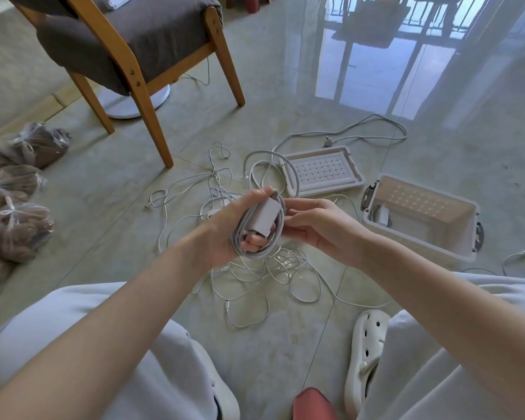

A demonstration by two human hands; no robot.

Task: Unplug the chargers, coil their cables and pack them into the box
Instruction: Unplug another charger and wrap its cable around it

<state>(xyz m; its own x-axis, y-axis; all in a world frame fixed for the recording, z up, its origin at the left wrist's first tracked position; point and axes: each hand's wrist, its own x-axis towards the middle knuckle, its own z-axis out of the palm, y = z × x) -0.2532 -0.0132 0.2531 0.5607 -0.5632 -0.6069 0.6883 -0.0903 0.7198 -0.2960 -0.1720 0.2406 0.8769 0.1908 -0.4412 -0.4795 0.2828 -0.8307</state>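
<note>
My left hand grips a white charger brick with its cable wound in a coil around the fingers. My right hand touches the right side of that coil with its fingers loosely curved. Below and behind the hands, several loose white cables lie tangled on the floor. An open white plastic box stands on the floor to the right, with one charger inside at its left end. Its lid lies upside down behind the hands.
A wooden chair with grey cushions stands at the back left over a white round base. Tied plastic bags line the left edge. A thicker power cord with plug lies behind the lid. My knees and a white clog fill the foreground.
</note>
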